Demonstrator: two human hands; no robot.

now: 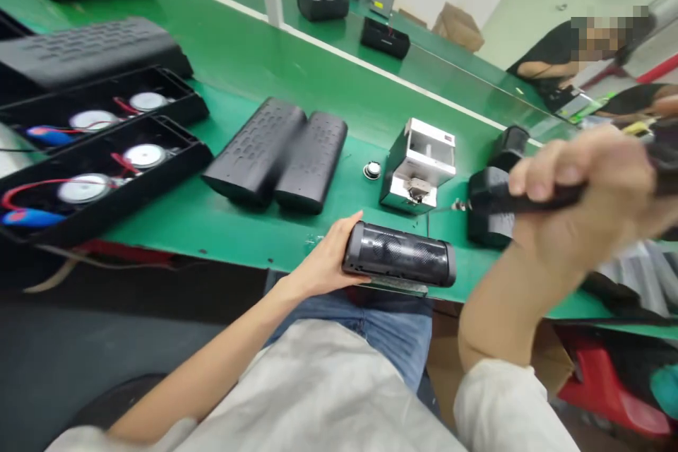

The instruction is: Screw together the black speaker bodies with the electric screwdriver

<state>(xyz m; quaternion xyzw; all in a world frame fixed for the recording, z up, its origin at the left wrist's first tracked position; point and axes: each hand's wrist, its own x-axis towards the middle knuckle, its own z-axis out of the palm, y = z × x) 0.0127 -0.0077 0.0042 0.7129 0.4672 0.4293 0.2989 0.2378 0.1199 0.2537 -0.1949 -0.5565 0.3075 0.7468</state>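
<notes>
Raised nearest the camera, the right hand [596,180] has its fingers curled around a black screwdriver [551,199]. At the table's [164,233] near edge, the left hand [335,256] grips one end of a black speaker [405,252], fingers partly spread. Toward the far edge stands a silver box [418,162].

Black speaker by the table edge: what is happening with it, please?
The left hand holds the black speaker at the near edge of the green table. The blurred right hand holds up a black screwdriver-like tool, its tip apart from the speaker. A silver machine stands beyond the speaker, and open housings with wires lie to the left.
</notes>
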